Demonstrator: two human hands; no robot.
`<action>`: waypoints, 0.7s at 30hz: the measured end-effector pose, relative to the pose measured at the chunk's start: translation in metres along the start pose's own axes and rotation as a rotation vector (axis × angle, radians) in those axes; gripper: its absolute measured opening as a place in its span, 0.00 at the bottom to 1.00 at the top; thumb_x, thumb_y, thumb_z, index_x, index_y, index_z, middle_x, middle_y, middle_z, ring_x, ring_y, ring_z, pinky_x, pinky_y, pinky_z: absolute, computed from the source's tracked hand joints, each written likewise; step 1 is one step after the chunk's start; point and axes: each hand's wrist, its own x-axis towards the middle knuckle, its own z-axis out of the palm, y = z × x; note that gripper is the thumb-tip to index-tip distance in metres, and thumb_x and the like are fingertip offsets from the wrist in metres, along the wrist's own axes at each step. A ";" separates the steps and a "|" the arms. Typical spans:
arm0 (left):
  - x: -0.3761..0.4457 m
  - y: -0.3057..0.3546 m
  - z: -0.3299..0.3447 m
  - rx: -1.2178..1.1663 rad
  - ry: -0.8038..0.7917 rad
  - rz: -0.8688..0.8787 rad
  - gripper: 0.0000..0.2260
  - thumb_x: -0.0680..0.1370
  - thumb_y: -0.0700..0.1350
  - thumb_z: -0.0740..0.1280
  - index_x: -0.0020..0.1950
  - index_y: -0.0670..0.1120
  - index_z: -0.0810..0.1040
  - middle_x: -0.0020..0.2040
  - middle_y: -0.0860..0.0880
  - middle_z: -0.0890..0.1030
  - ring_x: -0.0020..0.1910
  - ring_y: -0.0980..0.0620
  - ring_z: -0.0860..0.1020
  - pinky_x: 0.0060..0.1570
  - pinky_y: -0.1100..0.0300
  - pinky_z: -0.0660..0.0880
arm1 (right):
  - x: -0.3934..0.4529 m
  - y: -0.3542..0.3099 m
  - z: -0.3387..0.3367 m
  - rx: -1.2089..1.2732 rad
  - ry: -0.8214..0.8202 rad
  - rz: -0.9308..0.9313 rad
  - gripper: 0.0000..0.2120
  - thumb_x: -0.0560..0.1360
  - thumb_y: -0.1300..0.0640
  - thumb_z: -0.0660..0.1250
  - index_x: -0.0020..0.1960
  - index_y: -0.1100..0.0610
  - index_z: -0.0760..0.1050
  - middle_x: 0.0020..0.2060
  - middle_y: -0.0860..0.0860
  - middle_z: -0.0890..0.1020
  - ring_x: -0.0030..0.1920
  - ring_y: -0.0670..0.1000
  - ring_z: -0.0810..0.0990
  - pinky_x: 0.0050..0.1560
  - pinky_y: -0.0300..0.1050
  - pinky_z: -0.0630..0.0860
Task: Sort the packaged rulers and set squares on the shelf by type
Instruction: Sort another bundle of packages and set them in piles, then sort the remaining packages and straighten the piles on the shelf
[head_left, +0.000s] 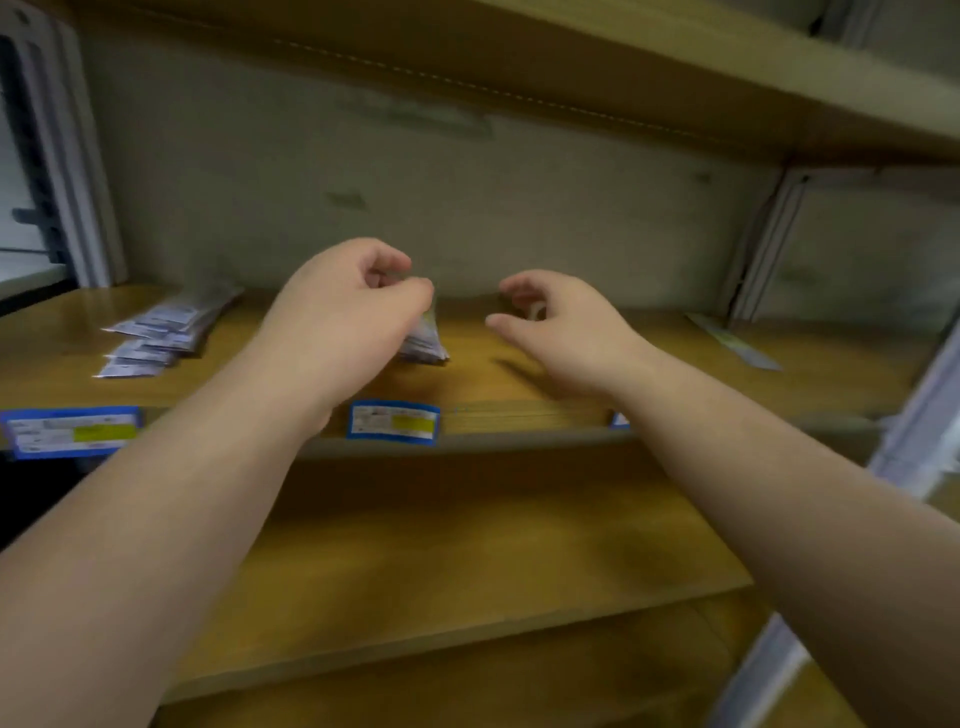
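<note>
Pinching a bundle of packets in its clamped grip, the left hand works over the shelf; right hand loosely apart.

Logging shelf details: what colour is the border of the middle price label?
Blue border, white inside with a yellow patch, on the price label; head view.

The shelf has bare board between the left hand and right hand, and on toward a single packaged ruler lying near the right upright. A fanned pile of packets takes up the left end. The board above hangs well clear of both hands.
</note>
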 end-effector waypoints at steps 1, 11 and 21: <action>-0.001 0.004 0.008 0.007 -0.031 0.012 0.15 0.78 0.53 0.68 0.64 0.55 0.78 0.52 0.56 0.80 0.48 0.55 0.81 0.56 0.49 0.80 | -0.007 0.009 -0.012 -0.042 0.025 0.018 0.23 0.77 0.48 0.71 0.69 0.53 0.75 0.61 0.48 0.80 0.56 0.43 0.76 0.52 0.31 0.65; -0.004 0.065 0.123 0.159 -0.137 0.169 0.20 0.78 0.56 0.68 0.68 0.53 0.77 0.57 0.56 0.80 0.56 0.54 0.79 0.57 0.56 0.75 | -0.051 0.158 -0.148 -0.107 0.126 0.403 0.27 0.75 0.48 0.72 0.71 0.55 0.73 0.61 0.52 0.79 0.61 0.54 0.79 0.64 0.54 0.75; 0.022 0.133 0.320 0.435 -0.433 -0.007 0.24 0.80 0.56 0.65 0.76 0.52 0.72 0.71 0.48 0.75 0.67 0.46 0.74 0.59 0.56 0.70 | -0.007 0.295 -0.189 -0.176 -0.149 0.344 0.23 0.78 0.46 0.65 0.71 0.50 0.74 0.66 0.50 0.77 0.64 0.54 0.76 0.63 0.48 0.70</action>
